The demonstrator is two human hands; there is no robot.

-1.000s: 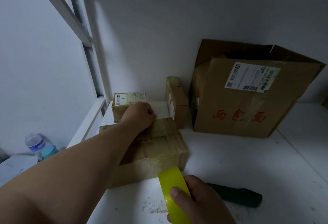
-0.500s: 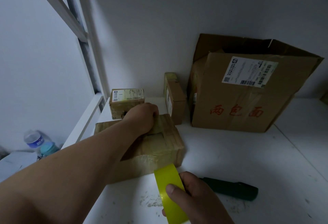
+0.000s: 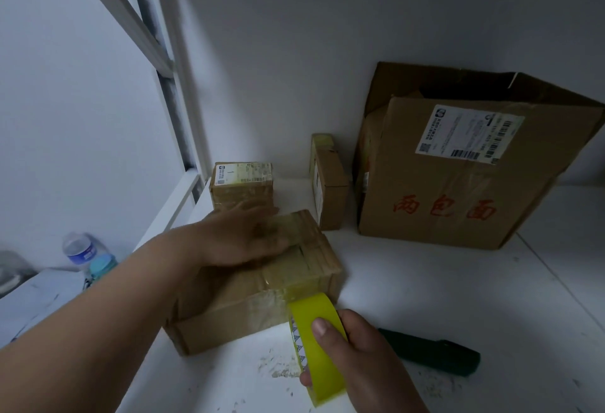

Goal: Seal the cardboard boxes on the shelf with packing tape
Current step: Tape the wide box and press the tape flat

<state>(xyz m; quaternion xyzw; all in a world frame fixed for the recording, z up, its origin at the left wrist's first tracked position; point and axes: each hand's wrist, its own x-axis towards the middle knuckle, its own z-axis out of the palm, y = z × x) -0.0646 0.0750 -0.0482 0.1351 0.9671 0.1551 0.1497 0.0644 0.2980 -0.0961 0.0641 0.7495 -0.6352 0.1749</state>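
A flat cardboard box [image 3: 229,311] lies on the white shelf [image 3: 458,298] in front of me, with tape running across its top and down its near right side. My left hand [image 3: 242,239] lies flat on the box top, fingers straight and blurred. My right hand [image 3: 357,357] grips a yellow-green tape roll [image 3: 319,344] just off the box's near right corner, thumb on the roll's outer face. The tape runs from the roll up onto the box.
A small labelled box [image 3: 242,186] and a narrow upright box [image 3: 329,180] stand behind. A large open carton [image 3: 458,183] with red characters sits at the back right. A dark green cutter [image 3: 432,352] lies right of my right hand. Two bottles [image 3: 82,252] stand below left.
My left hand has opened from a curled press at the box's far edge to a flat palm sliding over the top. The tape roll has stayed by the box's near corner.
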